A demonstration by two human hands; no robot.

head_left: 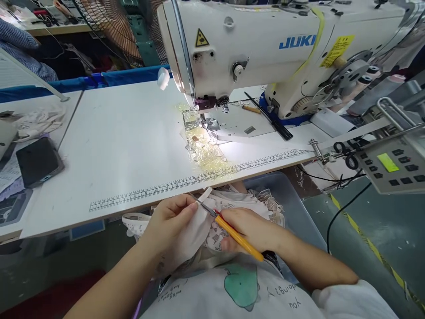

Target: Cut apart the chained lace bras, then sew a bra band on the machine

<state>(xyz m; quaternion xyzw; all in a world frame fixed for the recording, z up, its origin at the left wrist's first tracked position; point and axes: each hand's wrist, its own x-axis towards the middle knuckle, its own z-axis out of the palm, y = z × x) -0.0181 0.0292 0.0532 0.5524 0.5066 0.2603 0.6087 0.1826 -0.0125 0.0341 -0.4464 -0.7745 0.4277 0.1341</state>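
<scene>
My left hand (172, 221) pinches the edge of a white lace-trimmed garment (194, 232) just in front of the table's front edge. In my right hand (245, 226) is an orange-handled cutting tool (237, 237) with a narrow, pointed metal blade and a bit of red near its base. The blade reaches left to the strip of fabric at my left fingertips. Whether it has one blade or two, I cannot tell. White lace cloth hangs around both hands and partly over a grey plastic bin (299, 212) below the table.
A white JUKI sewing machine (255, 48) stands behind the table edge. Yellowish tape (207, 150) covers the table by its needle. Black tweezers (275, 124) lie right of the needle, a phone (39, 161) far left. A control panel (395, 166) juts out at right.
</scene>
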